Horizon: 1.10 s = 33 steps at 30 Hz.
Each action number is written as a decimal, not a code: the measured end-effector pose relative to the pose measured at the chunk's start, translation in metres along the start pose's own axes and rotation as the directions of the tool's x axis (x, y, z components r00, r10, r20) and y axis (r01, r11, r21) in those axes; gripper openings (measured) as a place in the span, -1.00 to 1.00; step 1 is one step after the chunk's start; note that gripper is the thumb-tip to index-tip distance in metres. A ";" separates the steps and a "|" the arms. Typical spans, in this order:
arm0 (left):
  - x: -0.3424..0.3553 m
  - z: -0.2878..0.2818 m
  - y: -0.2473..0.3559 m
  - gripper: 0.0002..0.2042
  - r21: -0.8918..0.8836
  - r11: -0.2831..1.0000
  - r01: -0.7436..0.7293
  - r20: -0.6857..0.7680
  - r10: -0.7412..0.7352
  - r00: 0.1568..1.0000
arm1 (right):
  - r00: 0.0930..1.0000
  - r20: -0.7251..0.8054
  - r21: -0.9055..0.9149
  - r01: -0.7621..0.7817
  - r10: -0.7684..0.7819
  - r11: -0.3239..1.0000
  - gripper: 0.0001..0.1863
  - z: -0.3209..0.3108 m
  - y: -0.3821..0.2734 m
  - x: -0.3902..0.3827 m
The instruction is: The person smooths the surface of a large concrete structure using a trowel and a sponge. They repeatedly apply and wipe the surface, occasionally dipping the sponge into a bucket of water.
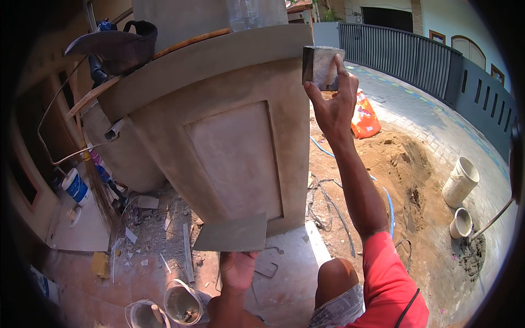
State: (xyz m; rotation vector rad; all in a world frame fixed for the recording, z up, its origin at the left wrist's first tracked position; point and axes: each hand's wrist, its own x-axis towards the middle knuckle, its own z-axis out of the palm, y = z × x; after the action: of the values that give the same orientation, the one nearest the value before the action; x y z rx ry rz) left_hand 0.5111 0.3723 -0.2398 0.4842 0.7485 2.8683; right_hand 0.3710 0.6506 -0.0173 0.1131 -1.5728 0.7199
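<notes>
My right hand is raised to the upper right edge of a plastered block with a recessed panel. Its fingers and thumb grip an angled metal corner trowel, set at the end of the block's top ledge. Low in front of the block, my left hand is closed under a flat grey mortar board. Most of its fingers are hidden beneath the board. The board's top looks bare and smooth.
A cap and a wooden strip lie on the ledge. Buckets stand near my left arm, with rubble beyond. On the right are a sand heap, an orange sack, a blue hose and more buckets.
</notes>
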 end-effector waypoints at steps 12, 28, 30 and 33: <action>0.006 -0.009 -0.007 -0.58 0.048 0.999 -0.012 -0.009 0.012 1.000 | 1.000 0.009 -0.241 0.017 -0.015 0.970 -0.21 0.038 -0.015 0.037; 0.007 -0.009 0.003 -0.62 0.040 0.999 0.002 -0.008 -0.002 1.000 | 0.992 0.119 -0.245 0.070 -0.042 0.967 -0.24 0.047 -0.065 0.017; 0.006 -0.008 0.000 -0.61 0.051 0.999 -0.001 -0.045 0.003 0.999 | 0.959 0.207 -0.089 0.215 -0.193 0.973 -0.28 0.056 -0.084 -0.010; 0.005 -0.002 -0.002 -0.58 0.091 0.995 -0.032 -0.084 0.040 0.996 | 0.959 0.059 0.000 0.277 -0.277 0.961 -0.23 0.044 -0.063 -0.008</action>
State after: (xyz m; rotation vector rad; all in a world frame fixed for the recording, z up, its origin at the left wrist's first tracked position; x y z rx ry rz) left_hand 0.5060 0.3744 -0.2413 0.3918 0.8949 2.9146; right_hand 0.3646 0.5759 0.0003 0.3449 -1.5760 0.4931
